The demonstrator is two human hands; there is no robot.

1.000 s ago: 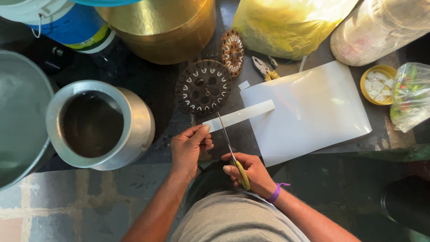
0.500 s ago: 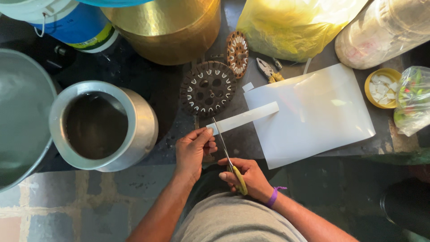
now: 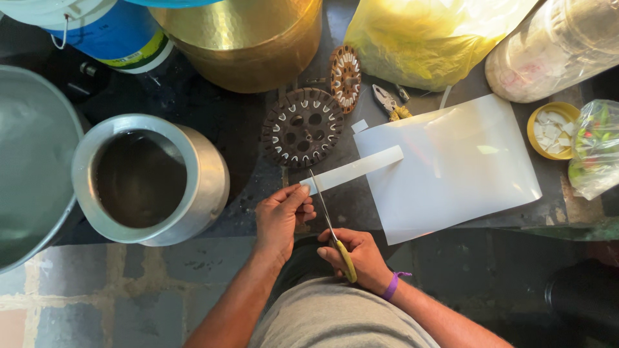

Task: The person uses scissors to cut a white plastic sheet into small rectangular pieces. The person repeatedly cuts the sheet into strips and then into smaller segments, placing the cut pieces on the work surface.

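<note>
My left hand (image 3: 278,217) pinches the near end of a long white paper strip (image 3: 354,169). My right hand (image 3: 356,256), with a purple band at the wrist, grips yellow-handled scissors (image 3: 330,227) whose blades point up across the strip close to the left thumb. Just beyond the strip lies a round dark slotted metal disc (image 3: 302,128) with white inserts. A large white sheet (image 3: 451,167) lies to the right, under the strip's far end.
A steel pot (image 3: 151,180) stands left, a larger grey vessel (image 3: 29,167) at the far left. Behind are a brass pot (image 3: 245,38), a blue bucket (image 3: 109,32), a smaller slotted disc (image 3: 345,77), pliers (image 3: 390,103), a yellow bag (image 3: 432,38), a yellow lid with white bits (image 3: 552,131).
Both hands and the strip have stayed near the same spot; the scissor blades have shifted slightly along the strip toward my left thumb. The view has drifted a little.
</note>
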